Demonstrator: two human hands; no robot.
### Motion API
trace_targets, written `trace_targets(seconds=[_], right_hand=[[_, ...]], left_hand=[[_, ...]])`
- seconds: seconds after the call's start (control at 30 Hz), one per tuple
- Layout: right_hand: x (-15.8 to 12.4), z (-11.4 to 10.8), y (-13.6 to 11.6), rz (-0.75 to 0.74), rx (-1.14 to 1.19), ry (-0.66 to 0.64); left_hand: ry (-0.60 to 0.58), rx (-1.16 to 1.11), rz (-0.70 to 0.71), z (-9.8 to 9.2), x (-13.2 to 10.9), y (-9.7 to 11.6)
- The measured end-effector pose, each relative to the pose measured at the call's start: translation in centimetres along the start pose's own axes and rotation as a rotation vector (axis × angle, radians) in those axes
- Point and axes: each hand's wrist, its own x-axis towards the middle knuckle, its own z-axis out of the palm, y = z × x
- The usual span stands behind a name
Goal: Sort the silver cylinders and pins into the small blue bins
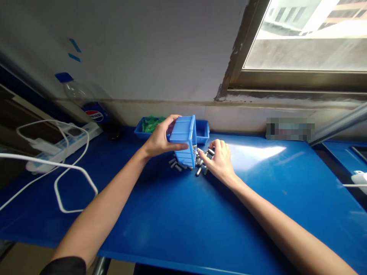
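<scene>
Left hand (159, 141): I grip one tipped blue bin (185, 141).
Right hand (220, 160): fingers loosely spread on the grey pins (183, 166) spilled beneath the bin; too many to count.
Behind hands: two blue trays (204, 131).
Far left: one Pepsi bottle (86, 101).

Blue plastic bin (184, 140), ribbed on its side, tipped up on end on the blue table (183, 214), open mouth facing right. Gripped around its top and back. Just right of the bin and under its lower edge, a small heap of short grey metal cylinders (187, 165), lying flat and scattered at mixed angles, several touching the bin's mouth. A few spread to the bin's left lower corner. Too small to tell finer detail.
</scene>
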Motion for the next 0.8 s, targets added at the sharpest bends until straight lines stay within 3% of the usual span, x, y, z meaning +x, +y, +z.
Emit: trace_targets(seconds=[0.23, 0.8], right_hand=[[-0.5, 0.1, -0.7, -0.159, -0.131, -0.078], [0.5, 0.6, -0.2, -0.035, 0.091, -0.040]], left_hand=[[-0.032, 0.061, -0.018, -0.1, -0.2, 0.5], [-0.042, 0.223, -0.065, 1.1, 0.6, 3.1]])
